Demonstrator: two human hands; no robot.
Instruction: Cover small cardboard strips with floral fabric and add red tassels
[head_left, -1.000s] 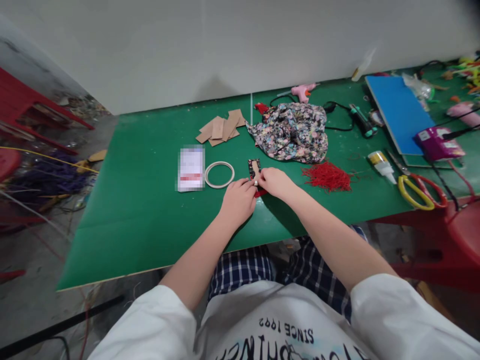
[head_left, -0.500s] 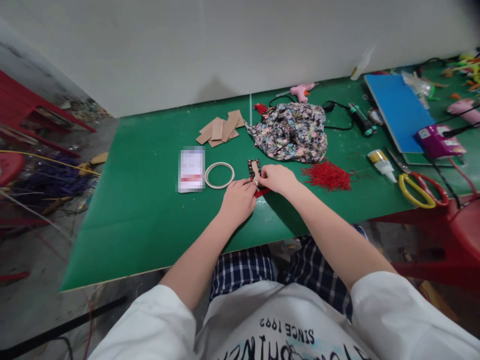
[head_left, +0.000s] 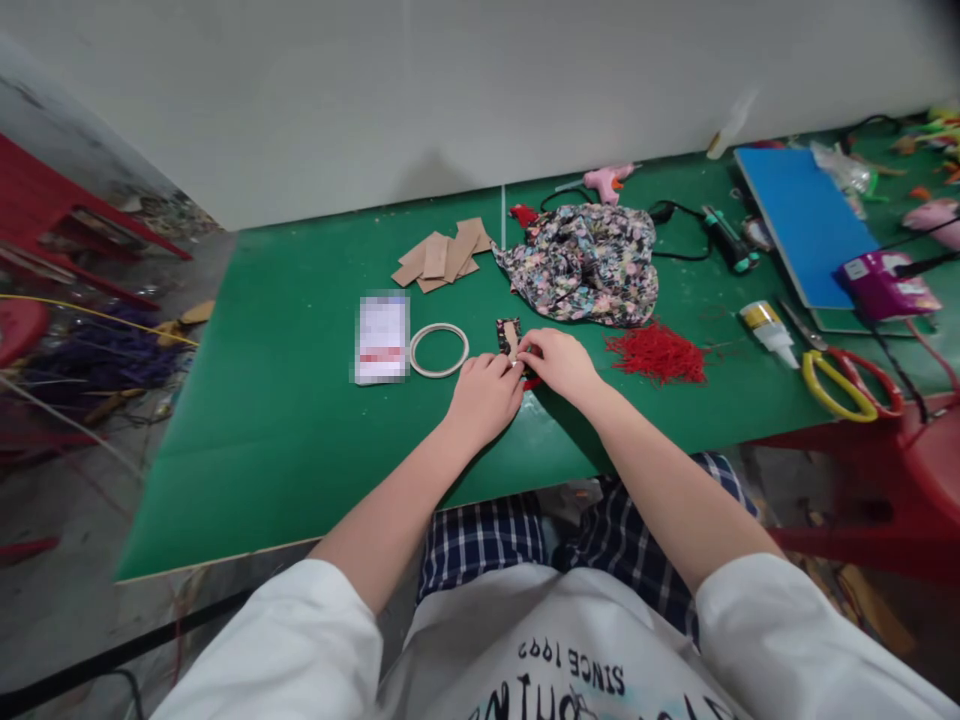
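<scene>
A small cardboard strip wrapped in dark floral cloth [head_left: 509, 336] lies on the green table [head_left: 285, 420], with a bit of red thread at its near end. My left hand [head_left: 484, 396] presses on its near end with the fingertips. My right hand [head_left: 561, 364] pinches the same piece from the right, fingers closed on it. Both hands meet over the piece, so its lower half is hidden.
Left of the hands lie a white ring [head_left: 439, 349] and a white packet [head_left: 382, 337]. Behind are cardboard strips [head_left: 442, 255], crumpled floral cloth [head_left: 585, 262], a pink glue gun [head_left: 606, 180]. To the right: red threads [head_left: 658, 352], glue bottle [head_left: 765, 331], yellow scissors [head_left: 840, 378], blue board [head_left: 802, 222].
Both hands stay on the cloth-wrapped piece with only slight finger shifts. The view has drifted a little.
</scene>
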